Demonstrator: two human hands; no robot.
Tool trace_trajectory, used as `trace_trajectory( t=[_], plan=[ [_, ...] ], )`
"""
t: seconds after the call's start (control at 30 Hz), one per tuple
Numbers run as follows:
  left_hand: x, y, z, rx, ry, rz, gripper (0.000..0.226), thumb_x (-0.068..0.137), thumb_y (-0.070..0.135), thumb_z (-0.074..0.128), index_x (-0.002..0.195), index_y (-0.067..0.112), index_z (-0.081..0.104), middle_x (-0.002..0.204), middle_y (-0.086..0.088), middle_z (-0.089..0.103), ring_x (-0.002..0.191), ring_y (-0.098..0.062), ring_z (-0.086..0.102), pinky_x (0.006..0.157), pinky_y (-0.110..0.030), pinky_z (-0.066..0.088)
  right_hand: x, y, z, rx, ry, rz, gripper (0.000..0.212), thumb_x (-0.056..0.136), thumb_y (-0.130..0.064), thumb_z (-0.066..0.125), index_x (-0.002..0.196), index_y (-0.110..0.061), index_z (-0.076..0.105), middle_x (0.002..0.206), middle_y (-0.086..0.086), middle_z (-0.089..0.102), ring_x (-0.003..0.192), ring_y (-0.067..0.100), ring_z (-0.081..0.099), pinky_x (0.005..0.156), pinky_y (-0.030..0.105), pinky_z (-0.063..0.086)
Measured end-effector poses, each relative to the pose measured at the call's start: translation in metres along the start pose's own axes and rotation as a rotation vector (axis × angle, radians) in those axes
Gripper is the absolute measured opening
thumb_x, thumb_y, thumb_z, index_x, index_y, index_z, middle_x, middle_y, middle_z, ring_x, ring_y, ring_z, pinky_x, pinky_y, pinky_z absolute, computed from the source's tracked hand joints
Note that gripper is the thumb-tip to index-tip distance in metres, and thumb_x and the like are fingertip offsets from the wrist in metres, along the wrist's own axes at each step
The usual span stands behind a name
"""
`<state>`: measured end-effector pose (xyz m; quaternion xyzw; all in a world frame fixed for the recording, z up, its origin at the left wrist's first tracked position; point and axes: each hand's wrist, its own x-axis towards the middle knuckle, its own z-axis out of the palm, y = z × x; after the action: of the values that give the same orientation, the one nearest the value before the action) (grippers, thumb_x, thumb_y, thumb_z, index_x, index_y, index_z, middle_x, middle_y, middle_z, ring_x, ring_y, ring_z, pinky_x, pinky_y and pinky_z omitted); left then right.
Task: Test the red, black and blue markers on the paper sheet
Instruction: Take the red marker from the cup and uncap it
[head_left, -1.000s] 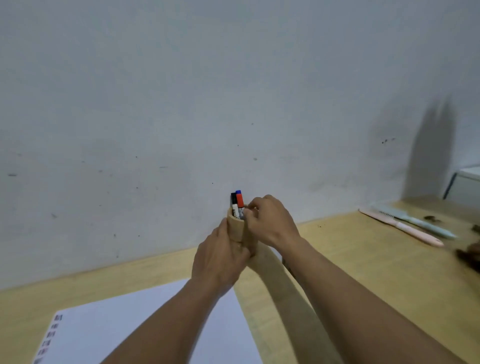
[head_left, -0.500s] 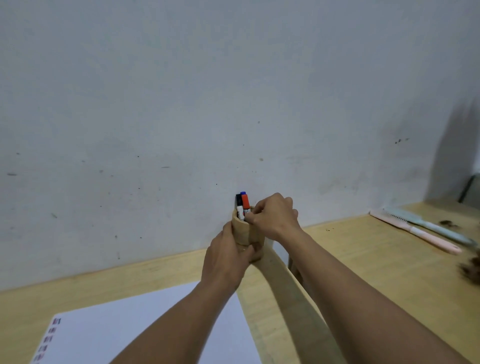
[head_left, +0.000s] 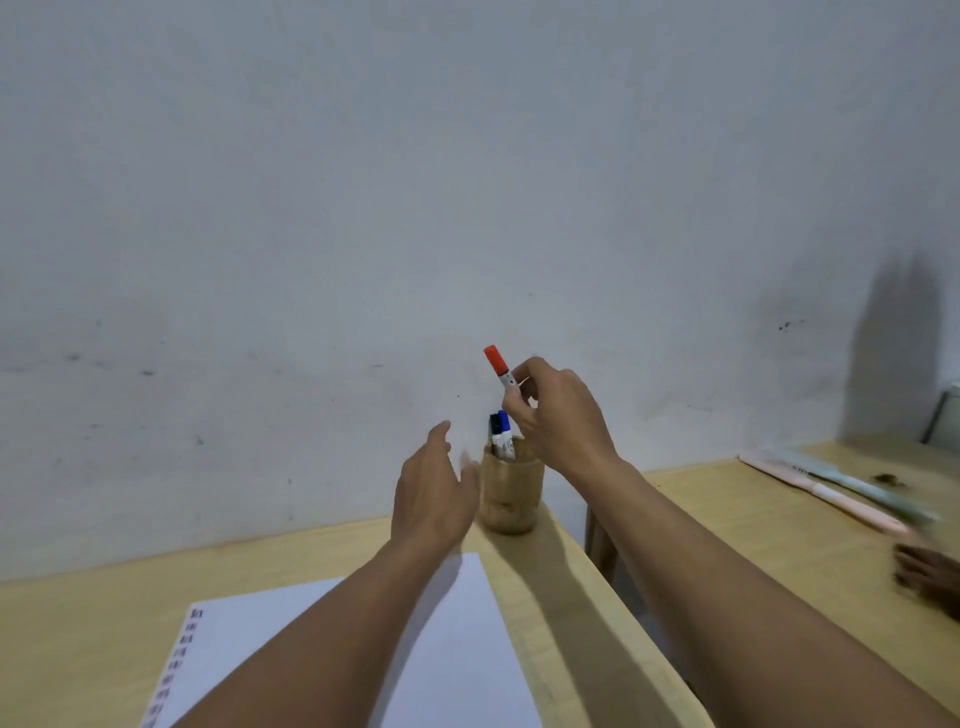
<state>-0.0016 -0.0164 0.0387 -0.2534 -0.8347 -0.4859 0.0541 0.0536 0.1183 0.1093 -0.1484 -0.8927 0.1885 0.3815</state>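
My right hand (head_left: 558, 415) grips the red marker (head_left: 497, 365) by its white barrel, red cap pointing up, lifted clear above the wooden pen cup (head_left: 511, 488). The black marker (head_left: 492, 425) and blue marker (head_left: 503, 423) still stand in the cup, caps up. My left hand (head_left: 434, 493) hovers just left of the cup with fingers spread, holding nothing. The white paper sheet (head_left: 457, 649) lies on the wooden table in front of me, partly under my left forearm.
The cup stands near the back right corner of my table (head_left: 78, 639), by the grey wall. A second table (head_left: 779, 525) sits to the right across a narrow gap, with a pink pen (head_left: 831, 501) and a pale green pen (head_left: 857, 488). Another person's hand (head_left: 930, 577) rests there.
My right hand has pulled the red marker up out of the cup. My left hand has let go of the cup and opened beside it.
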Motion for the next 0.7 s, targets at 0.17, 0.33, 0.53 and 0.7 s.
trace_trajectory(
  t=[0.17,0.33,0.53,0.7],
  plan=[
    [-0.008,0.018,-0.063,-0.192,0.164,0.068,0.037,0.101,0.021,0.045,0.135,0.028,0.060,0.097,0.002,0.070,0.085,-0.016,0.065,0.077,-0.027,0.051,-0.015,-0.032,-0.004,-0.022,-0.179,-0.122,0.020,0.101,-0.029,0.057,0.110,-0.021,0.072,0.090,-0.004,0.071,0.095,0.025,0.059,0.080,0.045,0.050],
    [-0.023,0.019,-0.112,-0.298,0.153,0.064,0.022,0.097,0.024,0.059,0.114,0.022,0.074,0.095,0.005,0.077,0.073,-0.005,0.075,0.075,-0.028,0.060,-0.034,-0.068,-0.002,0.051,-0.275,-0.182,0.017,0.098,-0.023,0.061,0.104,-0.027,0.076,0.091,-0.008,0.070,0.098,0.025,0.058,0.084,0.045,0.048],
    [-0.046,0.009,-0.147,-0.391,0.251,-0.021,0.017,0.092,0.013,0.067,0.081,0.024,0.073,0.077,-0.001,0.077,0.079,-0.021,0.076,0.082,-0.043,0.062,-0.070,-0.110,-0.003,-0.014,0.030,-0.124,0.020,0.094,-0.043,0.065,0.093,-0.022,0.063,0.092,-0.006,0.059,0.094,0.020,0.050,0.079,0.038,0.038],
    [-0.054,0.004,-0.171,-0.547,0.297,-0.080,0.013,0.094,0.010,0.066,0.085,0.015,0.074,0.080,-0.007,0.075,0.078,-0.021,0.074,0.083,-0.042,0.063,-0.089,-0.155,0.001,0.458,-0.173,0.338,0.057,0.095,-0.056,0.057,0.059,-0.014,0.048,0.056,-0.002,0.047,0.053,0.019,0.045,0.056,0.032,0.037]
  ],
)
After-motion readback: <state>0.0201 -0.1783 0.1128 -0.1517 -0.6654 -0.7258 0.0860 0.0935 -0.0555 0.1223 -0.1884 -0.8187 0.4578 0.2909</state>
